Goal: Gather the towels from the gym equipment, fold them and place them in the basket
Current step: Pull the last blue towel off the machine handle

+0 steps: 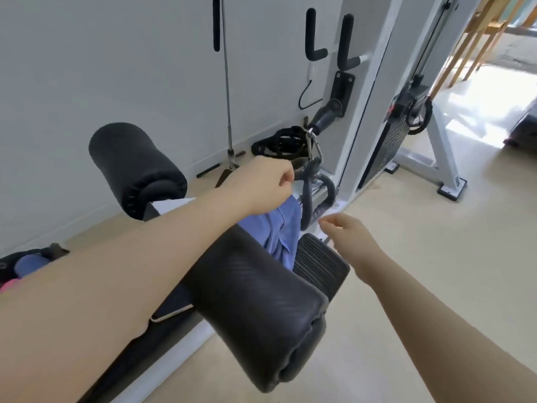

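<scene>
Left hand (266,184) pinches our blue towel (283,231) at its top, right hand (345,231) loosely curled, holding nothing; towel looks soft, light, limp.

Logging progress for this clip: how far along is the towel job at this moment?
Early stage. Nothing shows as finished: no folded towel and no basket is clearly in view. In hand: the left hand grips the top of a blue towel hanging beside the black roller pad, while the right hand reaches toward it with loosely curled fingers, holding nothing. Left: folding and placing it.
</scene>
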{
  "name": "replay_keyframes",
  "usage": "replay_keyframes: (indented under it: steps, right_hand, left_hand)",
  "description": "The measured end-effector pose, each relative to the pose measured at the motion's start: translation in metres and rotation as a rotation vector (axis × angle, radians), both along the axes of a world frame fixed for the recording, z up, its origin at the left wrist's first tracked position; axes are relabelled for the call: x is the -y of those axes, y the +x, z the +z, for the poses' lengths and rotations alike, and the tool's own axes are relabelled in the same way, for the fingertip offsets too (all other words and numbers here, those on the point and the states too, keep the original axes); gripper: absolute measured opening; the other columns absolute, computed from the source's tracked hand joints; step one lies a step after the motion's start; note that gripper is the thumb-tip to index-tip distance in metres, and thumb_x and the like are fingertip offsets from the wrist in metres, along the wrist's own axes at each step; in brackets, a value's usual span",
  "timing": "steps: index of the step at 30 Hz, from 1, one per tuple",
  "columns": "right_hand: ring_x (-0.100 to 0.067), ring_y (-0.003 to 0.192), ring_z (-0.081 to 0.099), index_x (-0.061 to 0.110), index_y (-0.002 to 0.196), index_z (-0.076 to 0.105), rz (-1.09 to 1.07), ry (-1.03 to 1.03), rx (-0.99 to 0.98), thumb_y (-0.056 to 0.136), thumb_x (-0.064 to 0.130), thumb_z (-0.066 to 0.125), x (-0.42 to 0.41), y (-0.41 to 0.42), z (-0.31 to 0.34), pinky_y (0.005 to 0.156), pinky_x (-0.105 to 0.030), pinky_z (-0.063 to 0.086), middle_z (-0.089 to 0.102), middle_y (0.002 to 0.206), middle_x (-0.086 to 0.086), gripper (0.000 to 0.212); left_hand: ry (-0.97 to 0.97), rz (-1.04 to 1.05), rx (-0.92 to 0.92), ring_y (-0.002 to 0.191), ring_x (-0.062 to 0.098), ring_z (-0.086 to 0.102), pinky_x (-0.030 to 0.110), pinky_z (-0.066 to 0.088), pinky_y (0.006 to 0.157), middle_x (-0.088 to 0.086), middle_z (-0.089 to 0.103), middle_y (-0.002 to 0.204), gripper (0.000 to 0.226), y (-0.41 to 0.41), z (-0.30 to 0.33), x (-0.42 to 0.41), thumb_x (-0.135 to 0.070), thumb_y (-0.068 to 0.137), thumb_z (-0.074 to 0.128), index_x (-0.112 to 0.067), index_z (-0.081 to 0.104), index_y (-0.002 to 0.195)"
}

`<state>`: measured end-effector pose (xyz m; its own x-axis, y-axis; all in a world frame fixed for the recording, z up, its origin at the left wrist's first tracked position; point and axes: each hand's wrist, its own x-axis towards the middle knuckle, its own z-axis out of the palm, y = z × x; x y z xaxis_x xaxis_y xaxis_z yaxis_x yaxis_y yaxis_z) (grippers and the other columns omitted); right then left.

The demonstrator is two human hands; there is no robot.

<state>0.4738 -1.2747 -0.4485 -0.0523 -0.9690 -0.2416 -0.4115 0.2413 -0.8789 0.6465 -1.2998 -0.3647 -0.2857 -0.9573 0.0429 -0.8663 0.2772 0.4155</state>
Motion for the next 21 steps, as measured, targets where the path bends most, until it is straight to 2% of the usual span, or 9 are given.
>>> replay_keyframes:
  steps: [4,7,8,10,12,15,17,19,21]
  right_hand:
    - [-0.016,0.079,0.043,-0.001,0.111,0.055,0.037,0.197,0.095,0.093,0.017,0.046,0.057,0.017,-0.014,0.073,-0.028,0.038,0.050,0.089,-0.004,0.027]
    - [-0.016,0.070,0.045,0.004,0.121,0.043,0.072,0.242,0.007,0.093,0.017,0.043,0.097,0.038,-0.043,0.060,-0.025,0.035,0.050,0.085,-0.004,0.031]
    - [-0.019,0.075,0.049,0.004,0.121,0.042,0.062,0.237,-0.037,0.093,0.015,0.042,0.109,0.047,-0.053,0.061,-0.025,0.036,0.053,0.093,-0.008,0.030]
    - [-0.030,0.104,0.053,0.003,0.129,0.040,0.029,0.227,-0.106,0.094,0.015,0.041,0.128,0.063,-0.077,0.080,-0.034,0.045,0.048,0.128,-0.017,0.038]
    - [-0.034,0.122,0.045,0.007,0.137,0.034,-0.016,0.242,-0.176,0.094,0.018,0.043,0.143,0.076,-0.095,0.100,-0.046,0.039,0.034,0.144,-0.015,0.044]
    - [-0.035,0.120,0.047,0.007,0.138,0.028,-0.049,0.234,-0.290,0.094,0.018,0.047,0.154,0.087,-0.111,0.100,-0.051,0.039,0.029,0.143,-0.013,0.049]
    - [-0.035,0.114,0.051,0.006,0.134,0.031,-0.042,0.198,-0.441,0.094,0.015,0.045,0.157,0.085,-0.119,0.093,-0.046,0.045,0.035,0.135,-0.013,0.043]
    - [-0.032,0.110,0.053,0.001,0.121,0.042,0.053,0.173,-0.558,0.095,0.011,0.041,0.160,0.079,-0.121,0.085,-0.038,0.046,0.048,0.123,-0.015,0.028]
    - [-0.030,0.100,0.056,0.001,0.103,0.049,0.147,0.157,-0.552,0.093,0.010,0.042,0.160,0.074,-0.113,0.073,-0.033,0.042,0.056,0.105,-0.014,0.014]
  left_hand:
    - [0.101,0.033,0.151,0.084,0.020,0.048,0.035,0.043,0.074,0.001,0.052,0.092,0.010,0.007,-0.005,0.051,-0.011,0.087,0.042,-0.017,0.050,0.084]
    - [0.153,0.111,0.124,0.081,0.019,0.044,0.035,0.042,0.076,-0.006,0.041,0.077,0.015,0.018,-0.016,0.087,-0.009,0.086,0.043,-0.019,0.043,0.075]
    - [0.175,0.132,0.118,0.081,0.018,0.043,0.035,0.042,0.077,-0.007,0.041,0.078,0.013,0.023,-0.022,0.097,-0.009,0.086,0.044,-0.019,0.044,0.077]
    - [0.219,0.146,0.136,0.084,0.017,0.044,0.036,0.044,0.082,-0.003,0.045,0.086,0.007,0.033,-0.036,0.111,-0.011,0.087,0.045,-0.015,0.050,0.087]
    - [0.277,0.152,0.176,0.084,0.019,0.046,0.036,0.044,0.082,-0.001,0.044,0.089,0.006,0.040,-0.048,0.120,-0.013,0.089,0.044,-0.015,0.050,0.087]
    - [0.325,0.153,0.202,0.082,0.019,0.045,0.035,0.043,0.078,0.000,0.045,0.090,0.007,0.047,-0.060,0.131,-0.014,0.089,0.044,-0.014,0.050,0.086]
    - [0.334,0.142,0.181,0.081,0.018,0.045,0.035,0.044,0.079,0.000,0.045,0.091,0.007,0.049,-0.065,0.136,-0.013,0.089,0.043,-0.015,0.049,0.084]
    - [0.332,0.130,0.153,0.082,0.017,0.046,0.035,0.045,0.081,0.000,0.045,0.093,0.008,0.050,-0.068,0.137,-0.013,0.089,0.043,-0.016,0.049,0.084]
    - [0.334,0.124,0.128,0.083,0.017,0.046,0.035,0.046,0.082,-0.001,0.045,0.094,0.011,0.050,-0.066,0.134,-0.013,0.089,0.042,-0.014,0.053,0.089]
